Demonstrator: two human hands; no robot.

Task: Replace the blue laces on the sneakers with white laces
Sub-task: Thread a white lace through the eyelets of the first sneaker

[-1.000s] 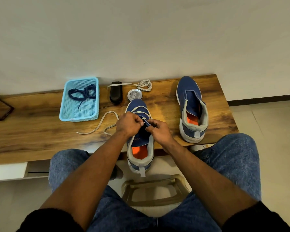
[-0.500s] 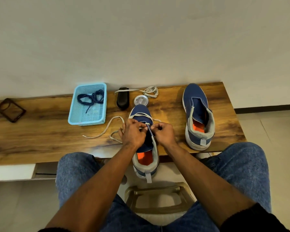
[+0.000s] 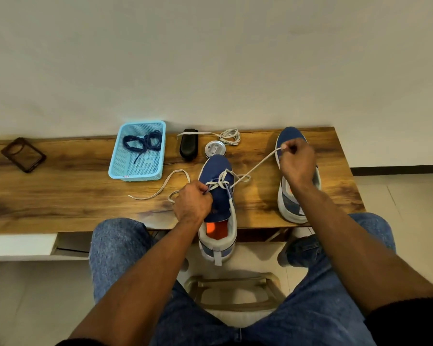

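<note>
A blue sneaker (image 3: 216, 171) with an orange insole lies at the table's front edge, heel overhanging. A white lace (image 3: 254, 168) is threaded through its front eyelets. My left hand (image 3: 193, 202) grips the sneaker's left side at the eyelets. My right hand (image 3: 296, 159) pinches the lace's end and holds it taut, up to the right, over the second blue sneaker (image 3: 289, 208), which has no lace. The lace's other end (image 3: 160, 191) trails on the table to the left. Blue laces (image 3: 141, 142) lie in the light blue basket (image 3: 125, 174).
A second white lace (image 3: 229, 136) lies coiled at the table's back edge beside a black object (image 3: 188, 144) and a small round tin (image 3: 215, 148). A dark phone case (image 3: 23, 154) sits far left. The wooden table (image 3: 60, 196) meets the wall behind; my knees are below its front edge.
My right hand has left the near sneaker and pulled the white lace out taut, up and to the right. My left hand stays on the sneaker's left eyelets.
</note>
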